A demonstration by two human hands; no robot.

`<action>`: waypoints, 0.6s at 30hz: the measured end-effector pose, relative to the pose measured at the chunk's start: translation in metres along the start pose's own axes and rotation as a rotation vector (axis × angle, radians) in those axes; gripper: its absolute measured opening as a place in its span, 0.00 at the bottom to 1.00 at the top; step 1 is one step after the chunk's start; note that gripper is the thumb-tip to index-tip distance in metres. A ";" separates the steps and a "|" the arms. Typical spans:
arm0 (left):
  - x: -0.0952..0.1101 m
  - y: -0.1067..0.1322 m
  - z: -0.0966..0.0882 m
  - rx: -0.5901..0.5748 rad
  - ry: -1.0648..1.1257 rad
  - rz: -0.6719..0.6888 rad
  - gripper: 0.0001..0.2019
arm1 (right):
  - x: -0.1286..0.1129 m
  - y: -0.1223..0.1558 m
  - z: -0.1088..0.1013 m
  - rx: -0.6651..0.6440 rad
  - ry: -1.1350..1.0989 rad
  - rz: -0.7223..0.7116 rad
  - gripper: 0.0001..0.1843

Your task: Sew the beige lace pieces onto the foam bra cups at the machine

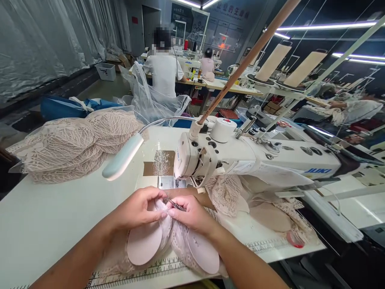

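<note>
A pale pink lace bra point(144, 245) with smooth oval cup pads hangs between my hands, its lower part lying on the sewing table. My left hand point(140, 208) is closed, pinching the fabric between thumb and fingers near the middle. Against it, my right hand point(192, 213) is also closed on the fabric. Small dark metal thread snips point(177, 205) lie across the right fingers, their tip pointing toward the left hand. Just beyond my fingertips is the needle area of a white sewing machine point(210, 154).
Stacked lace cups point(69, 140) lie at left, beside a bendable lamp point(123, 158). More lace pieces point(230, 194) rest under the machine arm. A printed ruler point(144, 271) runs along the front edge. Thread cones point(273, 62) stand at right; a person in white point(164, 72) sits ahead.
</note>
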State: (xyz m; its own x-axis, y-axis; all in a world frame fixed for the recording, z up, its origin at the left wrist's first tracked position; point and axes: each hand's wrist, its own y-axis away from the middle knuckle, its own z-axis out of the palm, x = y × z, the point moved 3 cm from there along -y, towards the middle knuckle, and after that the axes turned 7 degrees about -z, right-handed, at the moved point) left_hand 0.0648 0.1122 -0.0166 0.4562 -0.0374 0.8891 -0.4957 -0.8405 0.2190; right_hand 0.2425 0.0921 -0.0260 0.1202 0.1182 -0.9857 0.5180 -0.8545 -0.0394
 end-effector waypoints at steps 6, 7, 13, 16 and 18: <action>-0.007 -0.003 0.015 -0.201 0.283 -0.117 0.12 | 0.003 0.004 -0.006 0.053 -0.032 0.016 0.13; -0.009 -0.004 0.016 -0.225 0.320 -0.139 0.12 | 0.004 0.005 -0.008 0.050 -0.031 0.004 0.15; -0.012 -0.003 0.014 -0.262 0.372 -0.210 0.14 | 0.004 0.008 -0.026 -0.006 0.142 -0.014 0.19; -0.011 -0.003 0.013 -0.234 0.373 -0.228 0.14 | 0.002 0.008 -0.026 -0.028 0.175 -0.035 0.16; -0.011 -0.004 0.015 -0.231 0.392 -0.236 0.15 | 0.002 0.008 -0.022 -0.046 0.195 -0.005 0.15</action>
State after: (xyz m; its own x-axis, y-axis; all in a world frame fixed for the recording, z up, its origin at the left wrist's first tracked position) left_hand 0.0724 0.1082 -0.0334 0.2857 0.3818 0.8790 -0.5829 -0.6588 0.4756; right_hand 0.2659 0.0969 -0.0250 0.2771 0.2223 -0.9348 0.5563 -0.8303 -0.0325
